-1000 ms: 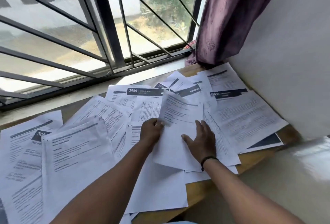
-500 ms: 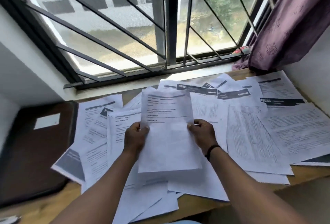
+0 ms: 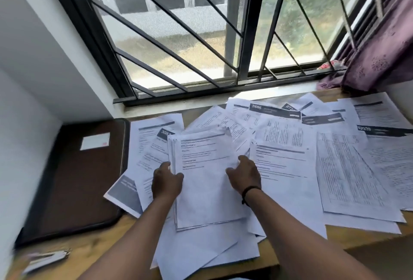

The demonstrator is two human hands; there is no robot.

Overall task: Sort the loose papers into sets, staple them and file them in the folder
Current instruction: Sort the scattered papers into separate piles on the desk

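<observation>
Presently we hold one paper set (image 3: 205,181), left hand (image 3: 166,182) and right hand (image 3: 244,177) gripping its edges to square them. Stapler (image 3: 45,259) and folder (image 3: 76,177) lie unused.

Stapler (image 3: 45,259) blurred; folder (image 3: 73,181) partly under papers (image 3: 348,168); print illegible.

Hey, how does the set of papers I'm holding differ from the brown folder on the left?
The held set is white printed sheets, gripped at its sides by the left hand and right hand; the brown folder is dark, with one small white label, and nobody touches it. The set sits over the loose papers; the folder lies closed on the desk. Both are rectangular.
</observation>
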